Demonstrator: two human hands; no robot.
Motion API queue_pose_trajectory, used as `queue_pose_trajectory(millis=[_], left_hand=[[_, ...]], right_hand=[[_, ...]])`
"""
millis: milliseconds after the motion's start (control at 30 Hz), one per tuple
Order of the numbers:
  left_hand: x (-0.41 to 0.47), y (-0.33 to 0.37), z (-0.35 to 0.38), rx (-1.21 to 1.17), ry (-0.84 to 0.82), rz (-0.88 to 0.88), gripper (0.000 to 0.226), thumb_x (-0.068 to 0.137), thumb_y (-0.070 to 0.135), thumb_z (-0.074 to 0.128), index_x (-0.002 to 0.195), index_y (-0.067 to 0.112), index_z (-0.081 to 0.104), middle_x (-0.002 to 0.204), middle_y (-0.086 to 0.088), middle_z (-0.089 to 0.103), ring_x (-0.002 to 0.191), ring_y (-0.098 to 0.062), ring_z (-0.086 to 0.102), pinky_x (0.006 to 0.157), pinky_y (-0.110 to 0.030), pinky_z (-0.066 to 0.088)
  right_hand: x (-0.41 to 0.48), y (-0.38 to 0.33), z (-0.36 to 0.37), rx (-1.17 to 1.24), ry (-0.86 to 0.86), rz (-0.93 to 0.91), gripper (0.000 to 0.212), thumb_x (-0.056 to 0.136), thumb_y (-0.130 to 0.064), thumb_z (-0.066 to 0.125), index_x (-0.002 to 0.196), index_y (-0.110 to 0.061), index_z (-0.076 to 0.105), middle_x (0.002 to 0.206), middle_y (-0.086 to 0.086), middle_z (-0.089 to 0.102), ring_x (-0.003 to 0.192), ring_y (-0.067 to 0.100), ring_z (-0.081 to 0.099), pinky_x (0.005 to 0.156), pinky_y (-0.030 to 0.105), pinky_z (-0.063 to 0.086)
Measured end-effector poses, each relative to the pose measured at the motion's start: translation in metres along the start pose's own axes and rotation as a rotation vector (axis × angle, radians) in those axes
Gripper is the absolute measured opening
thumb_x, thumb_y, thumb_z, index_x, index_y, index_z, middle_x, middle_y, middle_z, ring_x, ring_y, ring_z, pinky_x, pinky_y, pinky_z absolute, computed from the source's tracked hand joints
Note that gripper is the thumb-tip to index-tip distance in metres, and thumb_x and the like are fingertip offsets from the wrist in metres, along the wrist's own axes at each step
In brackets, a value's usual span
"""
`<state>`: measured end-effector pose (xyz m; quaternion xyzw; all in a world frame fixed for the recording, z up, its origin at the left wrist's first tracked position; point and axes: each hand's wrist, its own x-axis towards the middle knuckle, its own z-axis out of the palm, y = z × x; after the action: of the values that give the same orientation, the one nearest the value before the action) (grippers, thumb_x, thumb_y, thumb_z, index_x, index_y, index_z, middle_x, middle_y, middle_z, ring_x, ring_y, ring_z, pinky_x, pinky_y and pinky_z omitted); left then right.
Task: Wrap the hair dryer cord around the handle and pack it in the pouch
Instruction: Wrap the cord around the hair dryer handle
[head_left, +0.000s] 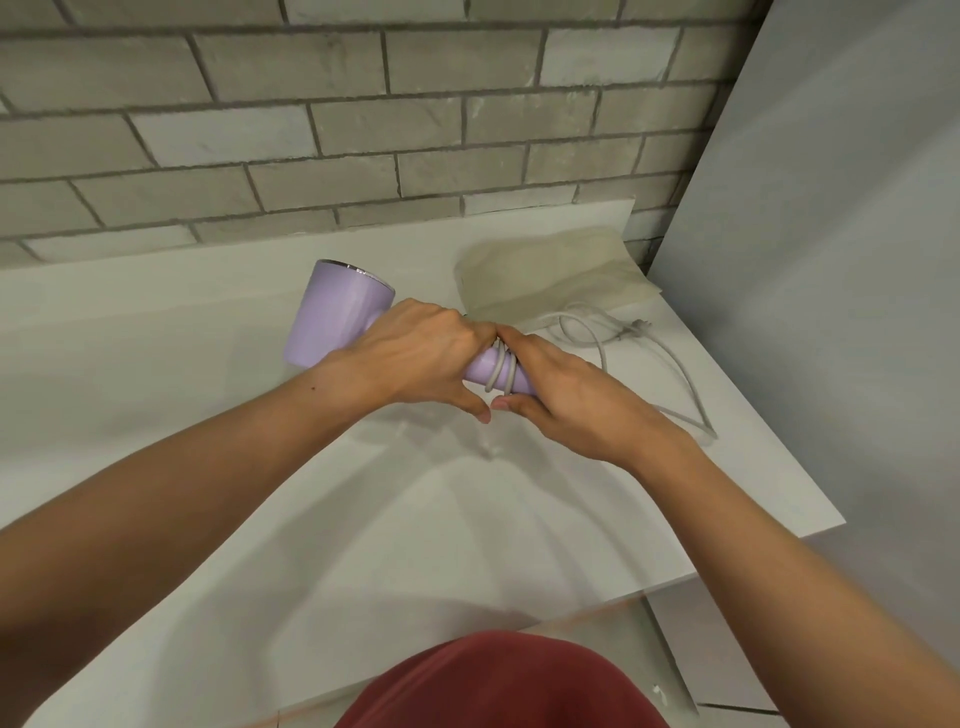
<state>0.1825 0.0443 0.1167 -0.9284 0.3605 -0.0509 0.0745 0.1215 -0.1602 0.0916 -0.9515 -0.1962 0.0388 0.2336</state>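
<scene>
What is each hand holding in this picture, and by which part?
Both hold the lilac hair dryer by its handle: the left hand at the upper part, the right hand at the end, over the wrapped cord.

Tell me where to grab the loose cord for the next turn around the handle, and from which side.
Probably the slack stretch of cord just right of the handle, taken from above with the right hand. It lies loose on the counter, nearest the coils already wound; the plug end, by the pouch, would leave long slack. The left hand grips the handle.
</scene>
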Motion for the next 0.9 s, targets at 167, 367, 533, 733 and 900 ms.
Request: queue_pose_trajectory(millis=[167,367,533,733,900], left_hand=[[-0.003,-0.023,-0.008,-0.029,0.266,0.023,0.101,0.06,0.083,0.074,0.135,0.018,0.054,0.11,-0.007,0.068,0.102,-0.033,0.064,0.085,-0.041,0.047],[-0.039,-0.059,-0.011,-0.632,0.5,-0.552,0.112,0.063,0.081,0.072,0.154,0.025,0.036,0.153,0.0,0.046,0.139,-0.02,0.046,0.109,-0.037,0.042],[-0.049,-0.062,0.009,-1.234,0.276,-0.626,0.059,0.069,0.056,0.087,0.117,0.034,0.06,0.112,0.016,0.07,0.098,0.002,0.07,0.074,-0.019,0.053],[-0.048,-0.06,0.033,-1.356,0.265,-0.725,0.047,0.072,0.046,0.091,0.109,0.025,0.072,0.104,0.008,0.078,0.097,-0.011,0.075,0.078,-0.027,0.058],[-0.059,-0.058,0.043,-1.372,0.258,-0.721,0.066,0.056,0.057,0.088,0.11,0.023,0.073,0.104,0.007,0.078,0.095,-0.013,0.076,0.079,-0.033,0.059]], right_hand=[[0.0,0.011,0.0,-0.149,0.071,-0.009,0.068,0.103,-0.043,0.058,0.16,-0.022,0.027,0.139,0.0,0.051,0.119,0.026,0.056,0.082,0.049,0.054],[-0.006,0.025,-0.001,-0.153,0.119,0.008,0.066,0.104,-0.045,0.056,0.159,-0.022,0.027,0.137,-0.001,0.051,0.116,0.025,0.055,0.077,0.046,0.053],[-0.008,0.02,-0.001,-0.119,0.121,-0.009,0.067,0.104,-0.045,0.056,0.16,-0.022,0.027,0.137,-0.001,0.051,0.115,0.027,0.057,0.082,0.051,0.055],[-0.012,0.014,0.0,0.007,-0.012,0.061,0.077,0.099,-0.048,0.065,0.162,-0.027,0.027,0.156,-0.006,0.046,0.135,0.021,0.05,0.103,0.032,0.043],[-0.016,0.018,-0.022,0.293,-0.233,0.173,0.049,0.105,-0.051,0.051,0.153,-0.041,0.047,0.147,-0.022,0.055,0.122,0.004,0.057,0.094,0.021,0.045]])
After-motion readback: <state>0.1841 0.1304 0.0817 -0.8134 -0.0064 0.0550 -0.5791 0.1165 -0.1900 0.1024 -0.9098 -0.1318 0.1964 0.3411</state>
